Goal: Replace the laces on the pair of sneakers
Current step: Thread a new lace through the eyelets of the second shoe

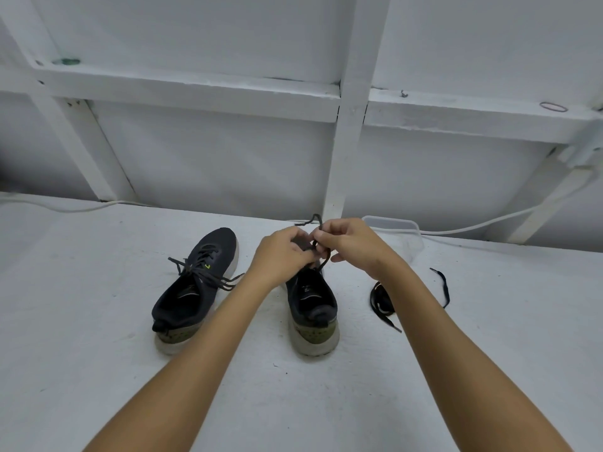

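Observation:
Two dark sneakers with pale soles stand on the white surface, heels toward me. The left sneaker [195, 288] has its dark lace tied in a bow. Over the right sneaker [313, 305] both my hands work a dark lace [321, 261]. My left hand [282, 256] grips the lace at the shoe's tongue. My right hand [352, 244] pinches the same lace, whose free end sticks up behind the fingers. The front of the right sneaker is hidden by my hands. A loose black lace [381, 301] lies coiled to the right of that shoe.
A clear plastic container [401, 230] sits behind my right hand near the wall. A white cable [489, 223] runs along the back edge. White wooden framing [349, 125] rises behind the surface, with a rubber band [553, 107] on its ledge.

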`<control>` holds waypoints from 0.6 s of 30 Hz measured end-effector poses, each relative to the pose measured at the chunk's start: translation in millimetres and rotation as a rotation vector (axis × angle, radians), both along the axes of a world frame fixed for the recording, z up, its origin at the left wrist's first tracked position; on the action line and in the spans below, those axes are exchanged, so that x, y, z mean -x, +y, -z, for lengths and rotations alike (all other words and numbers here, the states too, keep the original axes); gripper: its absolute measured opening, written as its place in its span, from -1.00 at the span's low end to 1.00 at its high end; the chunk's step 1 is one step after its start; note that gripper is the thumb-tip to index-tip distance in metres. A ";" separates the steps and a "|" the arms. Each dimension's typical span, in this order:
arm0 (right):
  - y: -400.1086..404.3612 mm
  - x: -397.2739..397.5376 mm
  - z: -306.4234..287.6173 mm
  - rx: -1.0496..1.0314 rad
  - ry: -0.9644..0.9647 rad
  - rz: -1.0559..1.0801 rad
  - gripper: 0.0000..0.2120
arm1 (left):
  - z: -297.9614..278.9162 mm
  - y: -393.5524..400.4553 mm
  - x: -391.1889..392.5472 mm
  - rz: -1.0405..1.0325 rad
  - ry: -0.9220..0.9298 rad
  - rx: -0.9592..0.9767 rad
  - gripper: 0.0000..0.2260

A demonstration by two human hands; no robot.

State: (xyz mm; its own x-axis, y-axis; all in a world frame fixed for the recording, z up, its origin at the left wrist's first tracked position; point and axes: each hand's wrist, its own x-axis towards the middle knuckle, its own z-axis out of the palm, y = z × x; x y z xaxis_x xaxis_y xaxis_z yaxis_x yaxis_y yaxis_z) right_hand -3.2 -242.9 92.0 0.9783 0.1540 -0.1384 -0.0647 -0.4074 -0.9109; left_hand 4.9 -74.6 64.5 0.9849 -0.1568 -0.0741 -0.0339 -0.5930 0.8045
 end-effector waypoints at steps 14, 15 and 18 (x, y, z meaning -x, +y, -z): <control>-4.5 6.1 23.0 -0.195 0.094 0.096 -0.85 | -12.0 31.2 -4.3 0.147 -0.061 -0.042 -0.91; -4.3 5.7 24.7 -0.205 0.100 0.114 -0.85 | -14.0 34.3 -4.4 0.137 -0.057 -0.053 -0.94; -4.9 4.9 26.3 -0.305 0.144 0.174 -0.86 | -15.6 39.0 -9.7 -0.035 -0.002 0.179 -0.97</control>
